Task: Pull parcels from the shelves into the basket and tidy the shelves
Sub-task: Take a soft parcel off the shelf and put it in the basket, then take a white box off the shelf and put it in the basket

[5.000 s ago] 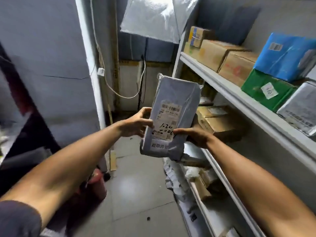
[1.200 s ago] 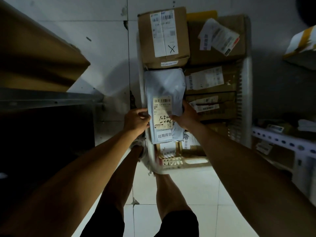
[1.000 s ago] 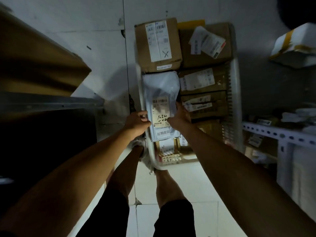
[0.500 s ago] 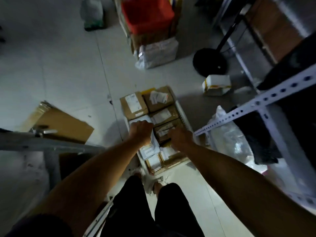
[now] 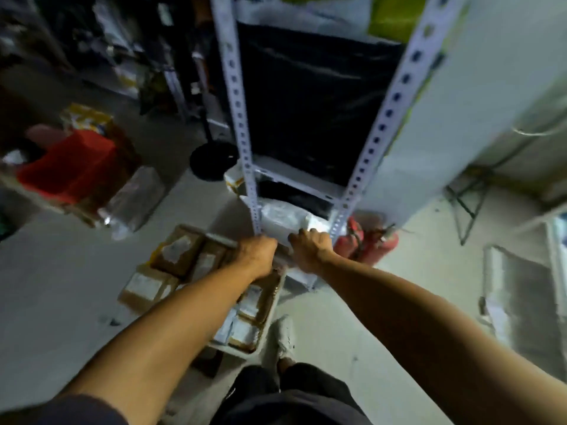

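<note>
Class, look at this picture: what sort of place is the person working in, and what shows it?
Probably a parcel storeroom: perforated metal shelving stands ahead, a basket of labelled cardboard parcels sits on the floor.

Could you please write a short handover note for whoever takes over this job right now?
Left hand and right hand: both over the far end of the basket; the blurred view hides whether they grip anything.
Basket: on the floor, holding many boxes.
White parcel: on the lowest shelf level, ahead of the hands.
Left: that parcel, other shelves, tidying.
</note>
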Available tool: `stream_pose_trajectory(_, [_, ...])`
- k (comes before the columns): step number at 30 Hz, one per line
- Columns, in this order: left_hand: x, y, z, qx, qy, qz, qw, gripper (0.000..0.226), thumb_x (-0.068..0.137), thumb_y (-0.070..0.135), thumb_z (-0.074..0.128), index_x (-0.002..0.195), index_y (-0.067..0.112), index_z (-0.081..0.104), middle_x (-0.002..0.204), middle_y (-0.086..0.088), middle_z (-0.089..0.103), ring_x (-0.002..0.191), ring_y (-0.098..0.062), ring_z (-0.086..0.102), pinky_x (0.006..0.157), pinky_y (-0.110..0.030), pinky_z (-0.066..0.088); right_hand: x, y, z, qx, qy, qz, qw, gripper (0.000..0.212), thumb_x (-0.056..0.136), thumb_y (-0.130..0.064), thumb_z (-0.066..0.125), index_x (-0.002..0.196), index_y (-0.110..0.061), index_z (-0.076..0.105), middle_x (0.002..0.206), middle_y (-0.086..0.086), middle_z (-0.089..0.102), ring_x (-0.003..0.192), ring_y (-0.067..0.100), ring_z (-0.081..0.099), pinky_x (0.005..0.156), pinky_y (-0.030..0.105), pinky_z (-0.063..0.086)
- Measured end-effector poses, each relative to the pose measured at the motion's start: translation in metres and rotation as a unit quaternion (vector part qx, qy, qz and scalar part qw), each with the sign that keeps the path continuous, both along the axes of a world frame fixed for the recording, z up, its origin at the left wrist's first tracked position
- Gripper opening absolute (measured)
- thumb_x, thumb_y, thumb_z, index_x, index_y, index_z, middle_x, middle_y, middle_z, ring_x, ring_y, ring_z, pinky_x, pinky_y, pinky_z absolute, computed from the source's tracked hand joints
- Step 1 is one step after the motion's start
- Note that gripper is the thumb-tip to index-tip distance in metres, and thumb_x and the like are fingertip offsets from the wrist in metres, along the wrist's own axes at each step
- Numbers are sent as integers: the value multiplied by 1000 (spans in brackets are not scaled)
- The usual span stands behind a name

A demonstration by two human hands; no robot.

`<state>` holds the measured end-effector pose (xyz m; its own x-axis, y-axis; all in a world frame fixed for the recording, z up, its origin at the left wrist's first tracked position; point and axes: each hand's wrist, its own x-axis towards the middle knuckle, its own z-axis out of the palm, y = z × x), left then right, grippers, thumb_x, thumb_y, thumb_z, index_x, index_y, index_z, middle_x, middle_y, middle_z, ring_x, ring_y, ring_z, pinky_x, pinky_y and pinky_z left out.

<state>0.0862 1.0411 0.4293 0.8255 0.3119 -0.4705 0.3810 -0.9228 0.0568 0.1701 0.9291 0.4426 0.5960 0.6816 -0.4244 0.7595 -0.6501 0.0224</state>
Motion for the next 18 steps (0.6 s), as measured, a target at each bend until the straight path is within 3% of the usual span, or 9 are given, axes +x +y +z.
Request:
stream_pose_trajectory(2, [19, -40, 11, 12, -4, -84, 996, 29, 93, 26, 63, 120, 17, 66, 123, -11, 67, 115, -33, 64, 91, -40, 53, -3, -45, 10, -10, -11, -41, 999, 37, 99, -23, 55, 135, -21, 56, 135, 10, 58, 124, 34, 57, 92, 41, 48])
stream_pose_trajectory(5, [46, -100, 19, 18, -23, -189, 981, 32, 89, 24, 65, 120, 18, 66, 124, -11, 66, 117, -32, 64, 91, -40, 53, -2, -111, 29, 18, -7, -147, 989, 40, 96, -24, 60, 135, -22, 57, 133, 6, 61, 119, 31, 61, 82, 37, 46])
stream_pose_trajectory(9, [83, -177, 46, 8, -54, -287, 956, 31, 82, 17, 67, 113, 16, 66, 113, -9, 68, 108, -32, 67, 79, -37, 51, 10, -203, 64, 16, -25, -252, 967, 45, 96, -16, 59, 140, -21, 52, 135, 7, 57, 127, 35, 56, 94, 40, 48])
stream_pose_trajectory(12, [115, -234, 67, 17, -82, -354, 931, 33, 77, 22, 69, 110, 17, 66, 111, -8, 69, 104, -32, 68, 72, -35, 48, 29, -273, 76, -3, -62, -326, 943, 36, 94, -12, 57, 129, -22, 58, 128, 6, 62, 120, 32, 61, 80, 34, 45])
stream_pose_trajectory(15, [155, -293, 85, 43, -101, -407, 907, 32, 83, 17, 63, 115, 20, 65, 119, -8, 66, 110, -32, 64, 79, -36, 49, 48, -339, 88, -21, -84, -391, 916, 31, 89, -6, 60, 117, -20, 63, 119, 7, 66, 111, 31, 64, 72, 34, 42])
stream_pose_trajectory(18, [198, -358, 110, 54, -143, -450, 880, 38, 85, 13, 58, 121, 22, 63, 121, -7, 65, 112, -30, 63, 88, -39, 55, 68, -403, 111, -26, -133, -433, 891, 30, 90, -6, 59, 116, -20, 64, 119, 7, 65, 110, 30, 64, 77, 37, 46])
